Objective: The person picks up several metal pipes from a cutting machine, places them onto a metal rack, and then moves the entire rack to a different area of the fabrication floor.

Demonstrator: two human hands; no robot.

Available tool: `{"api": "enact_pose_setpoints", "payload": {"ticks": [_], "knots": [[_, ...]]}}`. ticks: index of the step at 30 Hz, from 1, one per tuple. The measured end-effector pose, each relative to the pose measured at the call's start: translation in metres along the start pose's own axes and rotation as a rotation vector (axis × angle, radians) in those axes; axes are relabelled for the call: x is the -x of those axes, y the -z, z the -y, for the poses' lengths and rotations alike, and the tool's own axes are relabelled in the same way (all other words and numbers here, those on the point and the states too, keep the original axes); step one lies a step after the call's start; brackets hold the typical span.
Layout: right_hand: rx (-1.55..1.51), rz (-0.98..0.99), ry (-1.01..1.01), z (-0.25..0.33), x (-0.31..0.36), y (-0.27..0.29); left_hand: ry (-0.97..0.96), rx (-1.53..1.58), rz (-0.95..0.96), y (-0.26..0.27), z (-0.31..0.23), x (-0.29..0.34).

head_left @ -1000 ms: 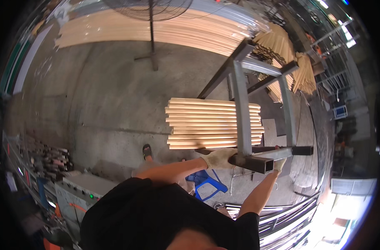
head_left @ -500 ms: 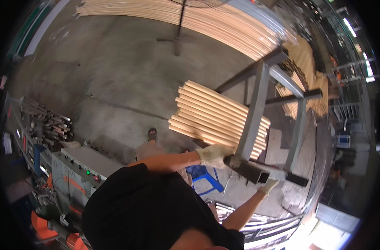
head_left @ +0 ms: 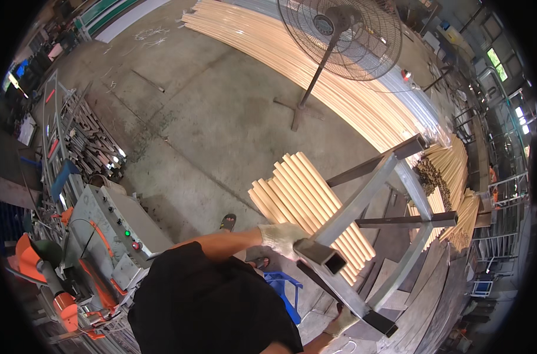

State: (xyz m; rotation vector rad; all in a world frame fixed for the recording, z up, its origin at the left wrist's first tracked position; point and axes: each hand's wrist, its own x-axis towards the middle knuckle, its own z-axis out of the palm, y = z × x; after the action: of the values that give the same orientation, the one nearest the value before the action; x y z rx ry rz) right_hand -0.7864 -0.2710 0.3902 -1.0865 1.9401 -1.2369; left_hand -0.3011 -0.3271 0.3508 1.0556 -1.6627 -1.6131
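A grey welded frame of square metal tubes (head_left: 354, 203) stretches away from me at the right, with open tube ends facing me. My left hand (head_left: 282, 239), in a pale work glove, is closed at its near left corner. Along the near crossbar, by the right tube end, my right hand (head_left: 342, 323) grips the frame, also gloved; its fingers are partly hidden. Behind and under the frame lies a stack of light wood-coloured tubes (head_left: 301, 194), partly covered by the frame's side rail.
A blue plastic stool (head_left: 286, 295) stands close to my legs. To the left is a grey control cabinet (head_left: 130, 221) beside an orange-guarded machine (head_left: 65, 304). A standing fan (head_left: 307, 88) and long wood-coloured tubes (head_left: 268, 44) occupy the back. Metal offcuts (head_left: 94, 138) lie at far left.
The view has swung, bringing the fan's head into sight. The frame and both hands now appear lower and slightly left in the picture. Both hands stay on the frame.
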Motion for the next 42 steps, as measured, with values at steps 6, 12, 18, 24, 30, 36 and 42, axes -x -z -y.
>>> {"api": "enact_pose_setpoints", "payload": {"ticks": [6, 12, 18, 24, 30, 36, 42], "knots": [[0.415, 0.027, 0.238, 0.014, 0.049, -0.066, -0.023, 0.137, -0.213, 0.015, 0.041, 0.013], [0.443, 0.199, 0.275, 0.003, 0.074, -0.098, 0.008, 0.279, -0.346, 0.041, 0.061, 0.046], [0.249, 0.343, 0.134, 0.031, 0.103, -0.149, 0.01, 0.084, -0.406, 0.061, 0.096, 0.086], [0.386, 0.504, 0.318, 0.025, 0.105, -0.181, 0.097, 0.168, -0.56, 0.077, 0.112, 0.139], [0.175, 0.625, 0.169, 0.052, 0.115, -0.226, 0.142, 0.186, -0.707, 0.097, 0.109, 0.16], [0.261, 0.786, 0.193, 0.075, 0.094, -0.272, 0.28, 0.114, -0.782, 0.104, 0.119, 0.173], [0.304, 0.822, 0.438, 0.056, 0.043, -0.329, 0.327, -0.044, -1.012, 0.104, 0.139, 0.179]]}}
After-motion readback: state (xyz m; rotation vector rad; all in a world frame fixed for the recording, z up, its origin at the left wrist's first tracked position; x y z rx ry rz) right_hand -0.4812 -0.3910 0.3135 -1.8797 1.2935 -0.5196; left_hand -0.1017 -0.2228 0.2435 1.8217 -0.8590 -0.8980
